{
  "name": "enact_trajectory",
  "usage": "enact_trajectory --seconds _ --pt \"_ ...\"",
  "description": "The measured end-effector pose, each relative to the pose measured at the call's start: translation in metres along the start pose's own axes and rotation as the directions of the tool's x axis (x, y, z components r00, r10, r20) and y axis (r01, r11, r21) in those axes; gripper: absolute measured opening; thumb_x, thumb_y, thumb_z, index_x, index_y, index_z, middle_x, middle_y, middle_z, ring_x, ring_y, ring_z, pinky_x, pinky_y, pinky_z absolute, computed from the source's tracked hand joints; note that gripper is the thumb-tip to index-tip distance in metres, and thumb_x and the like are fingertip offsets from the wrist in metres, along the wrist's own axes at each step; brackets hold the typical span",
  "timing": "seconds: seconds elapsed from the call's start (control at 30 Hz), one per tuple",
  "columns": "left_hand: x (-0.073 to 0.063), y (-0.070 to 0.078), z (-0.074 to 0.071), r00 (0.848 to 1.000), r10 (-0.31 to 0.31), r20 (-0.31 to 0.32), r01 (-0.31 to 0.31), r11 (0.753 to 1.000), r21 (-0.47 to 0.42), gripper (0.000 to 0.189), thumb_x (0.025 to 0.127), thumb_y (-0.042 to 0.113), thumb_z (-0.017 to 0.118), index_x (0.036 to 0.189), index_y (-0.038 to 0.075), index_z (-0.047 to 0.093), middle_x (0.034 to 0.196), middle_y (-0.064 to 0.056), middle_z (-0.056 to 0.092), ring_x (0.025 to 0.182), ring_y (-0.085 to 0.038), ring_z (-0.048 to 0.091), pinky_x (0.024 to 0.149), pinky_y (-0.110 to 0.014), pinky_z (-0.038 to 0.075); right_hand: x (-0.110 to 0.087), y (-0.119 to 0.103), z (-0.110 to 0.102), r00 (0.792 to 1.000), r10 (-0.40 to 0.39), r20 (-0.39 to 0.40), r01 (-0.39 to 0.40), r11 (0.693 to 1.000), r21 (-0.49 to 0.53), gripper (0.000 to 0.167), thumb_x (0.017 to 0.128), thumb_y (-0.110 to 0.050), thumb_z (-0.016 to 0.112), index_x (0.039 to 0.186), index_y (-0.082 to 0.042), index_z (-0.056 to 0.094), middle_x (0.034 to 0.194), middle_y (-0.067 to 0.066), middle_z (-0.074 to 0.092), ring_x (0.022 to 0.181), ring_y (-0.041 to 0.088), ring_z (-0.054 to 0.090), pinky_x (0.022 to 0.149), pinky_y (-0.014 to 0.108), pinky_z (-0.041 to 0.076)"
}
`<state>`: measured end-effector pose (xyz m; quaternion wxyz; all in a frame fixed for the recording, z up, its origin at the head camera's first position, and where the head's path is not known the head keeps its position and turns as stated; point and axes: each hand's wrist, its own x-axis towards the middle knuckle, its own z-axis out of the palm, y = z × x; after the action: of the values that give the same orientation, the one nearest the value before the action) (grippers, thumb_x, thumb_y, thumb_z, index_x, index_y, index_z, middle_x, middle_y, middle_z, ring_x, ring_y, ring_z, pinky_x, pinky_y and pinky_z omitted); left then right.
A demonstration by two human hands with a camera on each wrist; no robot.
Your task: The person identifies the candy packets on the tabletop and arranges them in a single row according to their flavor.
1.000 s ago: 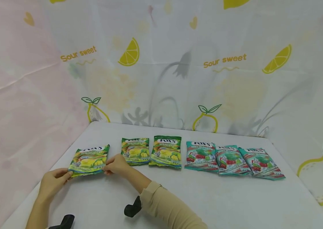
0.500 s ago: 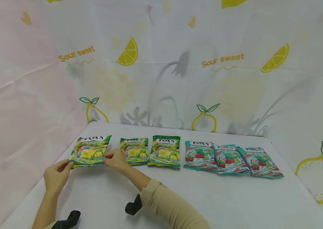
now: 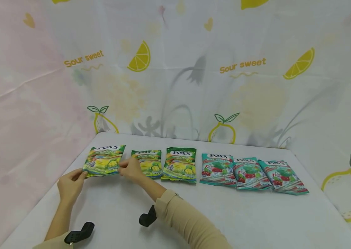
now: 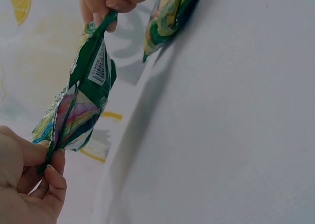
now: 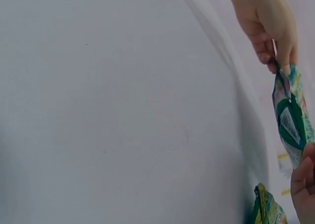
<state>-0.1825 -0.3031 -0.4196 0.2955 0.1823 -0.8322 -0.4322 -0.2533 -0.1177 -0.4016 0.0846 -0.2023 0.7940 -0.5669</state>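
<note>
A green and yellow FOX'S candy bag [image 3: 105, 160] is held between both hands at the left end of the row. My left hand [image 3: 71, 186] pinches its lower left corner between thumb and fingers. At the lower right corner, my right hand [image 3: 131, 169] pinches the bag's edge. The left wrist view shows the bag's back [image 4: 78, 96] with a barcode, raised off the white surface and tilted. Right beside my right hand lies a second green candy bag [image 3: 150, 162], partly covered by that hand, then a third green candy bag [image 3: 179, 165].
Three teal FOX'S Mint Blossom candy bags [image 3: 218, 169] overlap in a row on the right. The white table [image 3: 225, 218] meets a lemon-printed cloth backdrop [image 3: 175, 69] behind and at both sides. Black wrist mounts [image 3: 80, 233] sit by the sleeves.
Both hands have carried the green candy bag away from the person, toward the back of the table, and slightly right. The other bags have stayed in place.
</note>
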Motion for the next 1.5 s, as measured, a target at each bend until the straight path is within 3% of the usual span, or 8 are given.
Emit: enact_trajectory --seconds 0.33,0.63,0.8,0.93,1.03,1.13,1.33,1.5 --pt "0.003 -0.004 0.015 1.0 -0.001 0.018 0.001 1.0 0.002 0.023 0.085 0.001 0.062 0.102 -0.013 0.066 0.093 -0.03 0.066 0.057 0.024 0.038 0.056 -0.004 0.035 0.007 0.01 -0.006 0.999 0.05 0.001 -0.05 0.999 -0.014 0.026 0.084 0.003 0.063 0.109 0.005 0.067 0.087 0.009 0.066 0.061 0.01 0.059 0.052 0.019 0.044" --pt "0.004 -0.008 0.022 0.998 -0.021 0.057 0.02 0.999 0.032 0.025 0.085 0.003 0.062 0.104 -0.013 0.064 0.095 -0.029 0.066 0.06 0.022 0.036 0.061 -0.004 0.033 0.009 0.015 -0.007 0.994 0.104 -0.025 -0.106 0.992 -0.066 0.024 0.083 0.003 0.065 0.107 0.003 0.068 0.08 0.009 0.069 0.062 0.011 0.06 0.056 0.02 0.047" --pt "0.004 -0.008 0.025 0.997 -0.029 0.069 0.027 0.999 0.035 0.025 0.085 0.004 0.062 0.104 -0.013 0.064 0.096 -0.029 0.066 0.064 0.019 0.037 0.069 -0.013 0.036 0.01 0.018 -0.007 0.994 0.107 -0.027 -0.109 0.992 -0.059 0.026 0.084 0.004 0.064 0.109 0.003 0.068 0.083 0.009 0.068 0.06 0.01 0.058 0.053 0.019 0.044" --pt "0.005 -0.007 0.027 0.997 -0.028 0.071 0.025 0.998 0.05 0.025 0.085 0.003 0.063 0.104 -0.014 0.064 0.098 -0.03 0.065 0.069 0.005 0.049 0.075 -0.025 0.039 0.011 0.019 -0.008 0.995 0.101 -0.027 -0.102 0.993 -0.065 0.025 0.084 0.004 0.063 0.109 0.004 0.067 0.081 0.01 0.069 0.057 0.009 0.057 0.051 0.019 0.043" --pt "0.005 -0.007 0.029 0.996 -0.03 0.083 0.025 0.998 0.066 0.025 0.085 0.003 0.062 0.104 -0.014 0.064 0.099 -0.03 0.064 0.079 -0.021 0.06 0.077 -0.032 0.04 0.011 0.02 -0.008 0.995 0.096 -0.031 -0.098 0.991 -0.086 0.025 0.084 0.005 0.062 0.108 0.004 0.067 0.077 0.01 0.069 0.052 0.007 0.052 0.047 0.018 0.039" --pt "0.005 -0.007 0.03 0.994 -0.035 0.106 0.028 0.997 0.066 0.026 0.086 0.003 0.06 0.105 -0.015 0.062 0.1 -0.031 0.064 0.091 -0.039 0.058 0.077 -0.036 0.04 0.01 0.019 -0.009 0.996 0.088 -0.033 -0.091 0.988 -0.126 0.025 0.083 0.005 0.061 0.107 0.005 0.068 0.076 0.012 0.069 0.049 0.007 0.049 0.045 0.018 0.036" --pt "0.006 -0.009 0.031 0.988 -0.054 0.144 0.045 0.997 0.065 0.027 0.087 0.003 0.057 0.106 -0.016 0.061 0.102 -0.033 0.062 0.097 -0.042 0.055 0.079 -0.041 0.039 0.007 0.018 -0.011 0.997 0.067 -0.03 -0.072 0.977 -0.2 0.024 0.081 0.003 0.063 0.104 0.005 0.069 0.097 0.015 0.071 0.055 0.011 0.061 0.051 0.019 0.047" --pt "0.007 -0.011 0.032 0.983 -0.07 0.17 0.058 0.996 0.071 0.03 0.088 0.004 0.055 0.109 -0.016 0.06 0.105 -0.033 0.061 0.099 -0.042 0.054 0.08 -0.043 0.039 0.007 0.02 -0.012 0.997 0.066 -0.026 -0.071 0.969 -0.238 0.019 0.082 0.0 0.065 0.1 0.005 0.071 0.092 0.015 0.071 0.055 0.012 0.063 0.055 0.02 0.05"
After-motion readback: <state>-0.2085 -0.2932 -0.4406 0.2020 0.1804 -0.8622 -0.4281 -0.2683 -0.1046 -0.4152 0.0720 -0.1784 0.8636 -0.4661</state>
